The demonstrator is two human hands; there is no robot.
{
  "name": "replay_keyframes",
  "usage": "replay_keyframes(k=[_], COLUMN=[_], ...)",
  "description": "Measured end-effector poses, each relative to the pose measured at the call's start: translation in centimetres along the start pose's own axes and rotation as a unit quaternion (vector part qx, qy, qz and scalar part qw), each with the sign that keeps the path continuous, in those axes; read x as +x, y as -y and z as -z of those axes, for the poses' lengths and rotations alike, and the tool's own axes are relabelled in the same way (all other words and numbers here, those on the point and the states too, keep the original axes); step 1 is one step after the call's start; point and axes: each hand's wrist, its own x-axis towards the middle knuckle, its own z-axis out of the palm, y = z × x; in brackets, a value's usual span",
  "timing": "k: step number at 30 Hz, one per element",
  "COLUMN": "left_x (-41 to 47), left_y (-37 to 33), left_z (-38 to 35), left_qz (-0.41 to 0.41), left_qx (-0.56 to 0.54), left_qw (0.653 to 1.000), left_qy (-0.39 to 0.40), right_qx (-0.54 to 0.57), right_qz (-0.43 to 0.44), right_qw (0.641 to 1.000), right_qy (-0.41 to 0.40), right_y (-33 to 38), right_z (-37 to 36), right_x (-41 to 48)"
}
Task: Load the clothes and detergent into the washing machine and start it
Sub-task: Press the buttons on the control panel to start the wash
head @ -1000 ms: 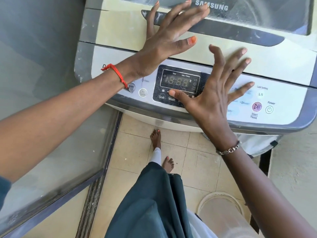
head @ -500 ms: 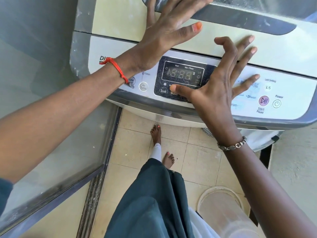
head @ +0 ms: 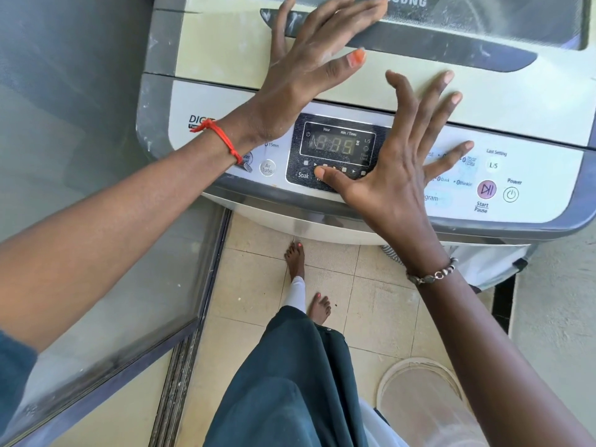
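Washer lid (head: 219,50) under left hand (head: 309,69) (fingers (head: 338,24) flat)

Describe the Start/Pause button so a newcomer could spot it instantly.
The washing machine has a white control panel along its front edge. Go to its right end, past the dark display. The Start/Pause button is the round pink one with a play-pause symbol, immediately left of the white Power button; it is the only coloured button there.

Right hand (head: 396,175) covers the Wash label and part of the program labels on the control panel (head: 535,175). Left hand (head: 309,69) wrist half-hides the water-level button (head: 247,160). Display (head: 335,145) digits unreadable. Lid (head: 516,101) cropped at top.
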Motion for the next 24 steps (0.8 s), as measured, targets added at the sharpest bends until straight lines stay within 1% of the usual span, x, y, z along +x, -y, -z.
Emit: replay_keyframes(k=[7,18,22,24], left_x=[-0.3,-0.2,-0.2,-0.5], left_y=[0.2,-0.1,-0.1,0.1], left_z=[0.1,0.1,0.0,-0.2], left_qz=[0.004,-0.022,-0.05,-0.058], left_qx=[-0.072,-0.076,-0.102,-0.112], left_qw=[0.997,0.997,0.993,0.991], left_qy=[0.007,-0.004,0.022,0.038], right_qx=[0.004,0.017,0.028,0.068], right_qz=[0.014,0.052,0.09,0.11], right_qw=[1.0,0.998,0.995,0.991], right_qy=[-0.014,-0.023,-0.027,-0.034], right_y=[-0.2,-0.5,-0.9,-1.2], right_z=[-0.1,-0.3,-0.4,-0.4], right_x=[-0.1,-0.4,-0.4,-0.2])
